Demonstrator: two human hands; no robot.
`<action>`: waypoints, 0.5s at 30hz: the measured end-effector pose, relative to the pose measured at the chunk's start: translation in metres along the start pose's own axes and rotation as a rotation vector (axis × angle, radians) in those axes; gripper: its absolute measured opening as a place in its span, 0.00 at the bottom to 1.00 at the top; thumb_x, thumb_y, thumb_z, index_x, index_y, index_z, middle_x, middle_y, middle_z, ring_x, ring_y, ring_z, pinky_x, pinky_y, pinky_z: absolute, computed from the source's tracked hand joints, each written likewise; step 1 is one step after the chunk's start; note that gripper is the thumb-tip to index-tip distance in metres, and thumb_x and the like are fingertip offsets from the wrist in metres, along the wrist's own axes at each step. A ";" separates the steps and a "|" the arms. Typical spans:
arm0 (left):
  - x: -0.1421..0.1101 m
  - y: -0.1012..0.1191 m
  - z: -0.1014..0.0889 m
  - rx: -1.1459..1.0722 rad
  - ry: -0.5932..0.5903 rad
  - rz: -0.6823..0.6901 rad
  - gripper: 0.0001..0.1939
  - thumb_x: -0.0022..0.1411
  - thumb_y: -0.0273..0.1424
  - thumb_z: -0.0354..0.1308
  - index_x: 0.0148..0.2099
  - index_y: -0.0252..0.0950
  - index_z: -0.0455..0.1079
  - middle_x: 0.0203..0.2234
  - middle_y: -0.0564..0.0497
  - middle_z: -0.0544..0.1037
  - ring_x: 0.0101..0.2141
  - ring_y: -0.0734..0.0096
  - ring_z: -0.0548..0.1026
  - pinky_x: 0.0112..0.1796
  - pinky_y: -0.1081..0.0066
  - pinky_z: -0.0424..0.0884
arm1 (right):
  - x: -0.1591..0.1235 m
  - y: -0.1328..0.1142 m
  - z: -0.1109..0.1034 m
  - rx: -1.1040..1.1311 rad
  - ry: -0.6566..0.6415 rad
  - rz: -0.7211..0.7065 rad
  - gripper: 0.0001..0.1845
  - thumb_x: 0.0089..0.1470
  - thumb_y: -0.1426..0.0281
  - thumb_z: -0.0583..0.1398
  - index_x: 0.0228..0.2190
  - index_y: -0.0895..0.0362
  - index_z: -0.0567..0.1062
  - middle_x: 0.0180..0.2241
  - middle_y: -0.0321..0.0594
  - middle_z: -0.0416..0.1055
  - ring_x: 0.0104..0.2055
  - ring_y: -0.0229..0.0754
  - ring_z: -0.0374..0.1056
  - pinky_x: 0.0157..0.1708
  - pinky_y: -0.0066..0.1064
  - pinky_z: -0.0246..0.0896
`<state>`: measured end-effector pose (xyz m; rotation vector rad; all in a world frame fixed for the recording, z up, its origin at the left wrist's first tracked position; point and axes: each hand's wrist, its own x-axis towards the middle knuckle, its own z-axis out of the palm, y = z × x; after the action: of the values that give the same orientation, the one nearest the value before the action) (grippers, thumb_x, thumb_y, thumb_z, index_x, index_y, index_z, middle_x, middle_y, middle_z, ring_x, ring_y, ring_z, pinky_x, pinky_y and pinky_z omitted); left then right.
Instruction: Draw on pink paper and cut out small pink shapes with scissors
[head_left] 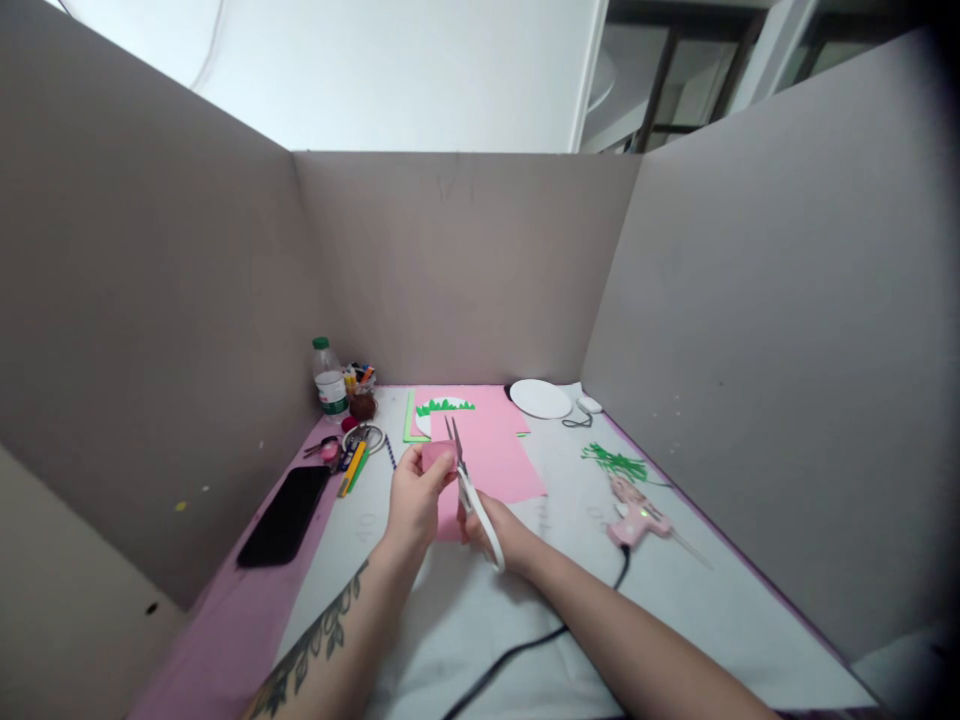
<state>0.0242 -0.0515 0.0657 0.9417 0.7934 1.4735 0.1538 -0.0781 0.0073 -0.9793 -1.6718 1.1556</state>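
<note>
My left hand (414, 497) is closed on a small piece of pink paper (437, 459), held up above the table. My right hand (501, 530) grips white-handled scissors (472, 495), whose blades point up and away and meet the pink piece at its right edge. Behind both hands a larger pink sheet (499, 455) lies flat on the table. A white paper with a green grass-like cutout (445, 407) rests on its far left corner.
Grey partition walls enclose the table on three sides. A black phone (285, 516) lies at left, with pens, tape and a water bottle (328, 379) beyond. A pink glue gun (636, 514) with a black cord, green paper strips (616, 461) and a white disc (540, 398) sit at right.
</note>
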 end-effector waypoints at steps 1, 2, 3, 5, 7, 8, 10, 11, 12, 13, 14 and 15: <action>0.000 0.000 0.000 0.001 0.003 -0.005 0.16 0.45 0.34 0.66 0.33 0.34 0.66 0.26 0.54 0.73 0.26 0.76 0.71 0.32 0.73 0.68 | 0.000 0.000 0.000 -0.012 0.000 -0.011 0.16 0.50 0.56 0.56 0.27 0.56 0.64 0.24 0.35 0.64 0.24 0.36 0.58 0.25 0.26 0.54; 0.000 0.001 0.001 0.002 0.008 -0.009 0.16 0.45 0.34 0.66 0.33 0.34 0.66 0.25 0.54 0.73 0.26 0.75 0.71 0.32 0.73 0.68 | 0.000 -0.001 -0.001 -0.021 -0.002 -0.017 0.17 0.50 0.55 0.56 0.27 0.56 0.64 0.24 0.35 0.64 0.25 0.36 0.59 0.25 0.27 0.54; 0.000 0.001 0.001 0.001 0.013 -0.012 0.16 0.44 0.34 0.67 0.33 0.34 0.66 0.25 0.54 0.73 0.26 0.76 0.71 0.32 0.73 0.68 | -0.001 -0.001 -0.001 -0.025 -0.004 -0.015 0.18 0.50 0.54 0.56 0.27 0.56 0.64 0.24 0.35 0.64 0.25 0.36 0.59 0.25 0.27 0.54; 0.000 0.001 0.001 -0.007 0.013 -0.015 0.15 0.44 0.34 0.67 0.33 0.34 0.66 0.25 0.55 0.73 0.26 0.76 0.71 0.32 0.73 0.68 | -0.001 -0.002 -0.002 -0.027 -0.006 -0.005 0.19 0.50 0.52 0.56 0.27 0.56 0.64 0.23 0.35 0.63 0.25 0.36 0.59 0.25 0.27 0.55; 0.000 0.001 0.001 -0.020 0.005 -0.012 0.15 0.45 0.34 0.66 0.32 0.34 0.66 0.25 0.55 0.72 0.26 0.77 0.71 0.32 0.74 0.67 | -0.001 -0.001 -0.003 -0.037 -0.003 -0.003 0.20 0.50 0.52 0.56 0.28 0.57 0.65 0.23 0.35 0.64 0.25 0.36 0.59 0.25 0.27 0.55; 0.000 0.001 0.001 -0.026 0.001 -0.011 0.14 0.46 0.34 0.66 0.32 0.34 0.66 0.25 0.55 0.72 0.26 0.77 0.70 0.32 0.74 0.67 | -0.001 -0.001 -0.003 -0.045 -0.003 -0.009 0.20 0.51 0.52 0.56 0.28 0.57 0.65 0.24 0.36 0.64 0.25 0.36 0.59 0.25 0.27 0.55; 0.000 0.000 0.001 -0.033 -0.003 -0.010 0.14 0.46 0.33 0.66 0.32 0.34 0.66 0.25 0.56 0.72 0.27 0.77 0.70 0.33 0.74 0.67 | -0.001 0.001 -0.004 -0.059 -0.007 -0.019 0.20 0.51 0.52 0.55 0.29 0.57 0.65 0.24 0.36 0.65 0.25 0.37 0.60 0.25 0.27 0.56; 0.000 0.000 0.001 -0.034 -0.001 -0.010 0.14 0.46 0.33 0.66 0.32 0.34 0.66 0.25 0.55 0.72 0.27 0.77 0.70 0.33 0.74 0.67 | -0.001 0.002 -0.004 -0.064 -0.007 -0.020 0.20 0.51 0.52 0.55 0.29 0.57 0.65 0.24 0.36 0.65 0.26 0.37 0.60 0.25 0.28 0.56; 0.001 0.000 0.001 -0.032 0.001 -0.011 0.14 0.46 0.33 0.66 0.32 0.34 0.66 0.25 0.55 0.72 0.27 0.77 0.70 0.33 0.74 0.67 | -0.001 0.003 -0.004 -0.068 -0.005 -0.020 0.19 0.51 0.52 0.55 0.29 0.57 0.65 0.24 0.36 0.65 0.26 0.37 0.60 0.25 0.28 0.56; 0.001 0.000 0.001 -0.029 0.005 -0.012 0.14 0.46 0.34 0.66 0.32 0.34 0.66 0.25 0.55 0.72 0.27 0.77 0.70 0.33 0.74 0.67 | -0.001 0.004 -0.004 -0.069 -0.002 -0.016 0.18 0.51 0.53 0.56 0.28 0.57 0.65 0.24 0.36 0.65 0.26 0.37 0.60 0.25 0.27 0.56; 0.001 0.000 0.001 -0.026 0.007 -0.013 0.14 0.46 0.34 0.66 0.32 0.34 0.65 0.26 0.55 0.72 0.27 0.76 0.70 0.33 0.73 0.68 | -0.001 0.005 -0.004 -0.066 0.002 -0.006 0.17 0.50 0.54 0.56 0.28 0.57 0.65 0.23 0.36 0.65 0.25 0.37 0.60 0.25 0.27 0.55; 0.001 0.001 0.002 -0.024 0.009 -0.014 0.15 0.45 0.34 0.66 0.32 0.34 0.65 0.26 0.55 0.72 0.27 0.76 0.71 0.33 0.73 0.68 | 0.000 0.005 -0.004 -0.057 0.007 0.010 0.16 0.50 0.56 0.56 0.28 0.57 0.65 0.23 0.36 0.65 0.25 0.37 0.60 0.25 0.27 0.55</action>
<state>0.0254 -0.0510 0.0670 0.9109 0.7859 1.4729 0.1584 -0.0759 0.0030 -1.0272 -1.7041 1.1149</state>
